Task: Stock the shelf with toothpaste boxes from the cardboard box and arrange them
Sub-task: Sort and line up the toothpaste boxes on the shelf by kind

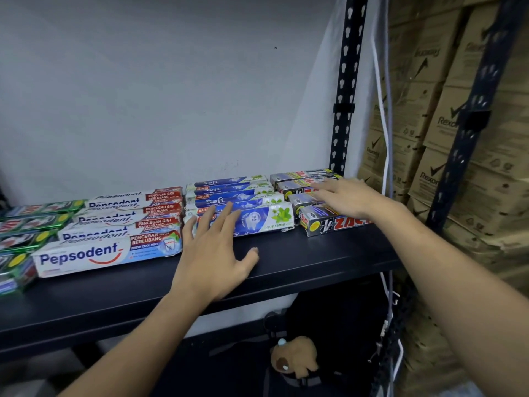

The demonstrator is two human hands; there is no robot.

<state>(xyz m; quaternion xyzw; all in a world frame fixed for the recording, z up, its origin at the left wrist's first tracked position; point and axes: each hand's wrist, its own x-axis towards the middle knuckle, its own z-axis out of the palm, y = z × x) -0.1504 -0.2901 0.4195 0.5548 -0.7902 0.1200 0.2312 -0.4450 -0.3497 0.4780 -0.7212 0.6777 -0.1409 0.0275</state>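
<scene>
On the shelf (315, 253), nine to three o'clock, you have rows of green boxes (31, 224), Pepsodent boxes (108, 253), Safi boxes (257, 219) and Zact boxes (329, 224). Your left hand (213, 259), fingers spread, touches the front Safi box; your right hand (346, 196) lies flat on the Zact boxes. Stocking seems largely done; squaring remains.

Bare left hand (213, 255) on a bare, slender left forearm (137, 345); right hand (347, 196) and right forearm (458, 270) likewise bare (fingernails trimmed short).

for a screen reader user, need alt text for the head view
On a dark shelf, the left hand touches the Safi boxes and the right hand rests on the Zact boxes. Pepsodent boxes lie further left.
</scene>
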